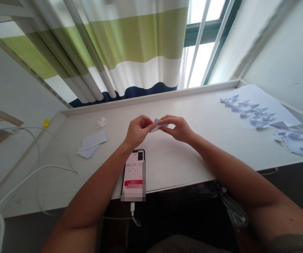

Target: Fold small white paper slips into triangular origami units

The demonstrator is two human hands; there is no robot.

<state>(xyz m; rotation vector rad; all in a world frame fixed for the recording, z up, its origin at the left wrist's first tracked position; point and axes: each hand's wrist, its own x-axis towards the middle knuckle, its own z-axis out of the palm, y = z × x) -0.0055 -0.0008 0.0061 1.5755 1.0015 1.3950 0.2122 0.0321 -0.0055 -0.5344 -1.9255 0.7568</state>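
A small folded piece of white paper (156, 125) is held just above the middle of the desk. My left hand (138, 129) pinches its left end between thumb and fingers. From the other side, my right hand (177, 127) grips it with the thumb below and the fingers on top. My fingers hide part of the folds. Several folded paper figures (259, 112) with pointed ends stand in rows at the right, and more folded figures (294, 134) sit nearer the desk's right edge.
Loose paper sheets (94, 140) lie at the left, with a crumpled white scrap (101, 122) behind them. A phone (133, 172) showing a timer lies at the front edge, a white cable (132, 208) plugged in. Other cables (36, 172) cross the left side. A striped curtain (140, 38) hangs behind.
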